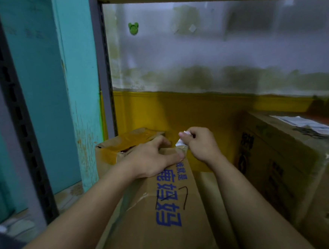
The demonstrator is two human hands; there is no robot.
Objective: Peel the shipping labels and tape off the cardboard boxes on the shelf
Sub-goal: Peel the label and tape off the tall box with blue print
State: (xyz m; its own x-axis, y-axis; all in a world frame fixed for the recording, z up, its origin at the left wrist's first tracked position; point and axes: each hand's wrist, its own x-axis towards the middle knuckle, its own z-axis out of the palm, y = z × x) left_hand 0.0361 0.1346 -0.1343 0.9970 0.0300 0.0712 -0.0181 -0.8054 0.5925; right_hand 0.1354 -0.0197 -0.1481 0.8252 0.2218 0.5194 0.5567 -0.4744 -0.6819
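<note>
The left hand (154, 159) is pressing flat on 1 creased cardboard box (173, 238). The right hand (201, 144) is pinching 1 crumpled white tape strip (179, 142).

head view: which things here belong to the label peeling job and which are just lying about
Job: printed box under the left hand; white strip pinched by the right hand; second box with its label on top.
Lying about: green clip on the wall; shelf upright.
</note>
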